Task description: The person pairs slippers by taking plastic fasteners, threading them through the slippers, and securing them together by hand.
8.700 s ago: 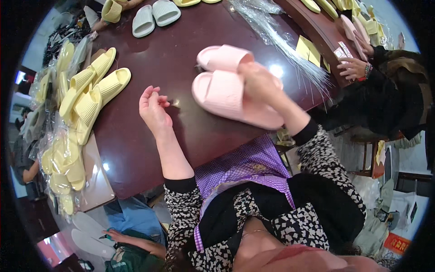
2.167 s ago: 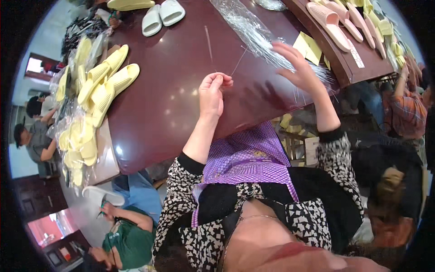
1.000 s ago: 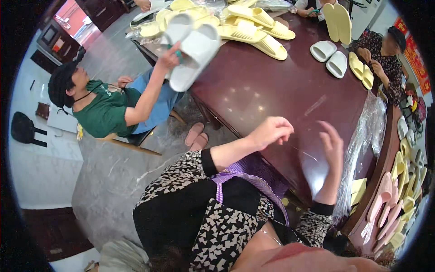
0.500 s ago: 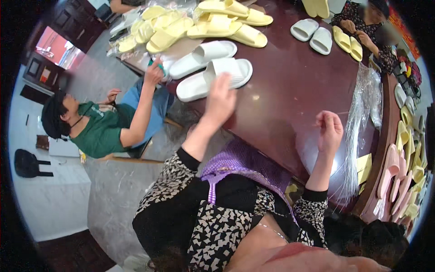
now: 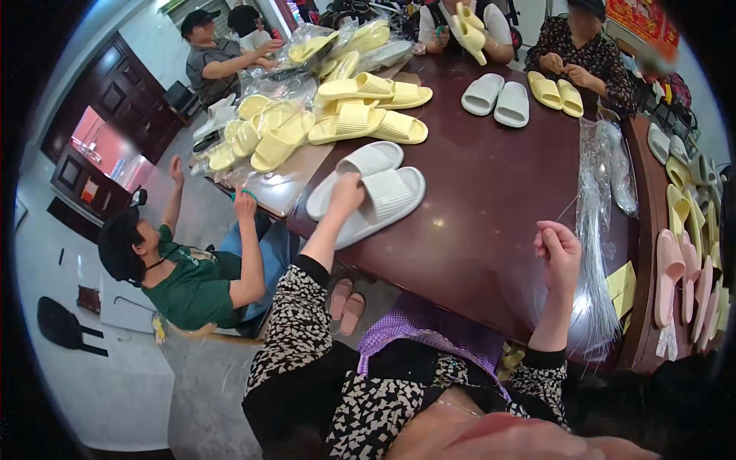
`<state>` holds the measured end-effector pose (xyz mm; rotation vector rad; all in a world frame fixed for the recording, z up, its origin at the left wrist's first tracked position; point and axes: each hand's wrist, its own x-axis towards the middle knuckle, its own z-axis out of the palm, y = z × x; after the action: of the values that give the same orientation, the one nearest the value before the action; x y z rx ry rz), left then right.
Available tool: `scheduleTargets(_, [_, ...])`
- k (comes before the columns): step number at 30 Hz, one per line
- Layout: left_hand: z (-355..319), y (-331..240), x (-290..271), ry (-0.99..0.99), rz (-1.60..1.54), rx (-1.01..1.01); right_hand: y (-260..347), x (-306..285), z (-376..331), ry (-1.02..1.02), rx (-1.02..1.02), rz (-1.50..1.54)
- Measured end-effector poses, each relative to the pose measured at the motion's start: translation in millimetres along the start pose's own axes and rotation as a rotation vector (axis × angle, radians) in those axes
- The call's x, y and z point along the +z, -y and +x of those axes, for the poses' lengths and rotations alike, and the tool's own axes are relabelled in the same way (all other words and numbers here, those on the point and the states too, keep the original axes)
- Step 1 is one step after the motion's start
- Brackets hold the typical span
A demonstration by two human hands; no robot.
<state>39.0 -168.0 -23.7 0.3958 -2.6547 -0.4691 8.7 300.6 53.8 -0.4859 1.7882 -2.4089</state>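
Dark red table [image 5: 491, 222] fills the middle of my head view, a purple apron [image 5: 410, 328] at its near side. On its near left edge I have two white slippers [image 5: 395, 193] side by side, toes away and to the right, long axes running diagonally from heel at lower left to strap end at upper right. Both hands are well apart. Left hand [image 5: 347, 196] reaches onto that pair, fingers bent and touching just behind the straps; I can't tell how firmly they close. Right hand [image 5: 560, 249] is raised, thumb and curled fingers pinched on one thin wire [image 5: 568, 207] that sticks up. Beside it I see a wire bundle [image 5: 596, 299], yellow card [image 5: 621, 287] and, farther right, pink slippers [image 5: 669, 264] too overlapped to count. At left, one person in green [image 5: 195, 284] sits. Past the white pair lie at least four loose yellow slippers [image 5: 353, 123]; farther off I count one more white pair [image 5: 512, 105], one yellow pair [image 5: 546, 92], and at least four people [image 5: 211, 73].
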Motion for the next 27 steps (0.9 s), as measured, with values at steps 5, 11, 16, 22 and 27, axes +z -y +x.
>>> scheduleTargets(5, [-9.1, -91.6, 29.2, 0.133, -0.157, 0.061, 9.1, 14.4, -3.4, 0.015, 0.005, 0.018])
scheduleTargets(11, [-46.0, -212.9, 54.0, 0.289, -0.361, 0.123, 27.2, 37.6, -13.2, 0.036, -0.004, 0.122])
scheduleTargets(16, [-71.9, -254.9, 49.1, 0.423, -0.653, 0.24, 37.1, 31.4, -23.5, -0.008, -0.091, 0.0])
scheduleTargets(22, [-110.0, -299.4, -22.6, 0.992, -1.626, -0.152, 42.6, 40.0, -20.3, -0.075, -0.152, -0.087])
scheduleTargets(27, [-117.7, -289.6, -35.7, 1.334, -1.824, -0.231, 58.0, 43.3, -19.2, -0.1, -0.281, -0.145])
